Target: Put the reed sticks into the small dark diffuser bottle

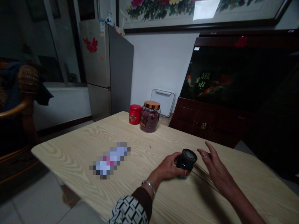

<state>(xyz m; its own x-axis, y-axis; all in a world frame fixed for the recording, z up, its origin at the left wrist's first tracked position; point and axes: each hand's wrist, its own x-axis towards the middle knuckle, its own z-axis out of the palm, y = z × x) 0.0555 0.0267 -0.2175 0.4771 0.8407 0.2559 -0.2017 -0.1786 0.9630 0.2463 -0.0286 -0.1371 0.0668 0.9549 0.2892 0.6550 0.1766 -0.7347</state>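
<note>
The left hand [167,166] curls its fingers around a dark lidded jar [187,161], which stands at the near right of a pale wood-grain table [70,152]. The right hand [217,171] hangs open just beside it, fingers spread, holding nothing.

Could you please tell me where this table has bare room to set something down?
Bare wood lies on the tabletop left of the blurred item, and between it and the glass jar of dried flowers. Crowded: the far corner, by that jar and the red tin, and around the left hand on the dark jar and the right hand.
</note>
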